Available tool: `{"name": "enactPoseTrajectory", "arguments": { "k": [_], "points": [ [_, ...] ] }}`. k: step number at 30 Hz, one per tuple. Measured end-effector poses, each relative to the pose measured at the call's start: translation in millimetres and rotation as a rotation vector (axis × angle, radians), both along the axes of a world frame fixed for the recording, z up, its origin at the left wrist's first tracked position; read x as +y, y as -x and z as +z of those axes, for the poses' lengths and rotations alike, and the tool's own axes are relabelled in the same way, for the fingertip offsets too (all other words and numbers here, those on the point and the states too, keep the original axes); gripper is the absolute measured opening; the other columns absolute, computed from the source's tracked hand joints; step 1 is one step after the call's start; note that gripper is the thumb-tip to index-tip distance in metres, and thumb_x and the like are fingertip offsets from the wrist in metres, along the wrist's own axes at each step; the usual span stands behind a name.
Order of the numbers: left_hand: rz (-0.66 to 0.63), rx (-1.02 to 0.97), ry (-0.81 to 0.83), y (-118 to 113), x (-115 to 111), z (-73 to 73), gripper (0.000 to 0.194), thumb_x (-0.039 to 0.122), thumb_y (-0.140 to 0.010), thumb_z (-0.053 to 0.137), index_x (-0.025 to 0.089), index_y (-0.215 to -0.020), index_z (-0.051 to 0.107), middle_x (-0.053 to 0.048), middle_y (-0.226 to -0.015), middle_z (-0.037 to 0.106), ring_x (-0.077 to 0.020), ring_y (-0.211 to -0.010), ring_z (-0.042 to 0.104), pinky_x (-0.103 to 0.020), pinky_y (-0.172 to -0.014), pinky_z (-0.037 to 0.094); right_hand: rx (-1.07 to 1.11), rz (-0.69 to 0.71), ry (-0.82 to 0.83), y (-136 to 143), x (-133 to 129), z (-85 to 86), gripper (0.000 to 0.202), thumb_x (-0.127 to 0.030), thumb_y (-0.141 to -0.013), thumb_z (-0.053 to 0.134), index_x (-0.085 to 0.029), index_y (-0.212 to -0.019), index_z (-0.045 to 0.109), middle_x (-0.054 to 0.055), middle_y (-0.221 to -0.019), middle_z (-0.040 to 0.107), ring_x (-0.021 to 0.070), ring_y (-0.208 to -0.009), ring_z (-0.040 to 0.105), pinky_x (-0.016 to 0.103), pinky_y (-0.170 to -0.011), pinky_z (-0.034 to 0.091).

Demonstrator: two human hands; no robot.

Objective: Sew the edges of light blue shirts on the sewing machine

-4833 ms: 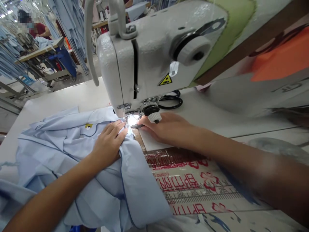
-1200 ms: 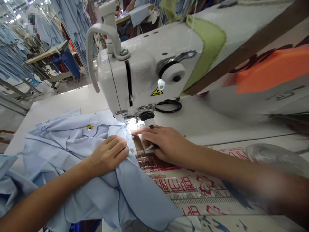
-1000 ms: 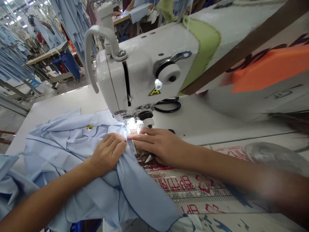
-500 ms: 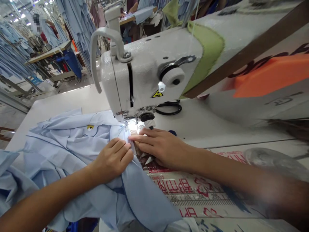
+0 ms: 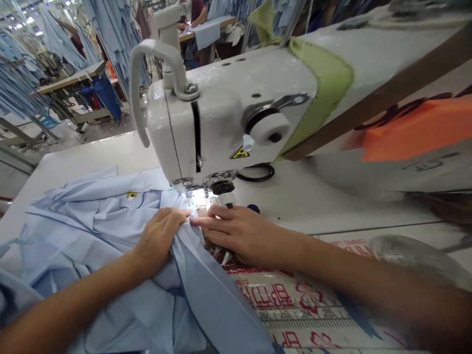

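Note:
Light blue fabric (image 5: 121, 236) lies in folds on the left of the table, and its edge runs under the lit needle area of a white sewing machine (image 5: 221, 113). My left hand (image 5: 158, 238) is closed on the fabric just in front of the presser foot (image 5: 189, 199), thumb and index finger pinching a fold. From the right, my right hand (image 5: 239, 231) rests beside the foot. Its fingers are stretched out, the tips touching the fabric edge close to my left fingertips. A yellow and white mark (image 5: 132, 195) shows on the fabric.
A printed ruler (image 5: 306, 314) lies under clear plastic at the front right. An orange piece (image 5: 416, 129) and a green cloth strip (image 5: 324, 83) are on the machine. A black cable loop (image 5: 258, 173) sits behind it. A person's arm (image 5: 200, 18) shows at a far table.
My left hand has moved slightly left and up, its fingers now extended further toward the foot. The fabric by my left hand has shifted a little. The whole view has also shifted slightly.

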State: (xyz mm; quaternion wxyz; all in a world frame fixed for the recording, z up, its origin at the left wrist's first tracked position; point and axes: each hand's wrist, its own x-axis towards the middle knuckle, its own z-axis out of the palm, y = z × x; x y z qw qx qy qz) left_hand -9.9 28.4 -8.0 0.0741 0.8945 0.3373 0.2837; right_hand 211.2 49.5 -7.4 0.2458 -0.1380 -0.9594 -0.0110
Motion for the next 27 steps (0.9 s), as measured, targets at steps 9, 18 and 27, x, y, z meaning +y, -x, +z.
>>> {"name": "enactPoseTrajectory", "arguments": {
  "k": [9, 18, 27],
  "points": [
    [-0.084, 0.197, -0.214, -8, -1, 13.6, 0.015, 0.006, -0.089, 0.037, 0.008, -0.090, 0.052, -0.013, -0.096, 0.061, -0.0198, -0.093, 0.055, -0.034, -0.082, 0.048, 0.005, 0.006, -0.031, 6, -11, -1.2, 0.022, -0.008, -0.086, 0.041, -0.012, -0.072, 0.058, 0.010, -0.094, 0.063, 0.0176, -0.081, 0.047, 0.031, -0.068, 0.044],
    [-0.024, 0.307, -0.347, -18, 1, 6.2, 0.017, 0.006, -0.088, 0.037, 0.007, -0.093, 0.053, -0.014, -0.096, 0.061, -0.0205, -0.093, 0.054, -0.035, -0.081, 0.047, 0.010, -0.041, -0.069, 4, -4, 1.9, 0.028, -0.012, -0.089, 0.035, -0.014, -0.074, 0.059, 0.008, -0.090, 0.063, 0.0181, -0.082, 0.050, 0.031, -0.070, 0.043],
    [-0.504, 0.508, 0.090, -24, -30, 26.2, 0.011, 0.023, -0.069, 0.054, 0.017, -0.066, 0.046, 0.000, -0.061, 0.050, -0.0139, -0.057, 0.043, -0.031, -0.057, 0.036, 0.055, -0.112, -0.038, 1, 0, -4.7, 0.024, -0.006, -0.079, 0.037, -0.014, -0.085, 0.059, 0.008, -0.108, 0.063, 0.0197, -0.086, 0.053, 0.032, -0.069, 0.044]
  ]
}}
